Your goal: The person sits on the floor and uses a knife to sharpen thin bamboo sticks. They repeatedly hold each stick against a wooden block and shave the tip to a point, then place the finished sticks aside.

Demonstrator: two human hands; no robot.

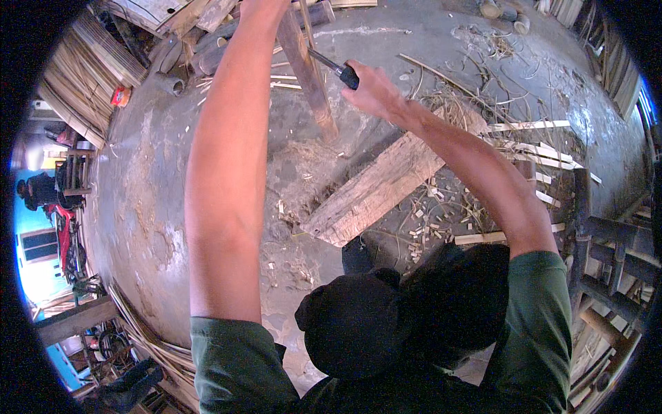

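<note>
My right hand (pixel 376 91) is closed around the black handle of a tool (pixel 349 76). Its thin dark metal shaft reaches up and left to an upright brown wooden post (pixel 308 76); I cannot make out the exact kind of tool or whether its tip touches the wood. A narrow strip of wood (pixel 305 19) runs beside the post's upper part. My left arm stretches far forward, and only the base of my left hand (pixel 265 5) shows at the top edge, close to the post's upper end. Its fingers are out of the picture. Below my right forearm lies a thick, rough plank (pixel 386 183).
Small cut wood pieces (pixel 417 234) and pale strips (pixel 545 153) litter the floor right of the plank. Thin shavings (pixel 476 86) curl beyond it. Bundled slats (pixel 89 76) and an orange container (pixel 121 96) stand far left. A dark bamboo frame (pixel 610 255) rises at right.
</note>
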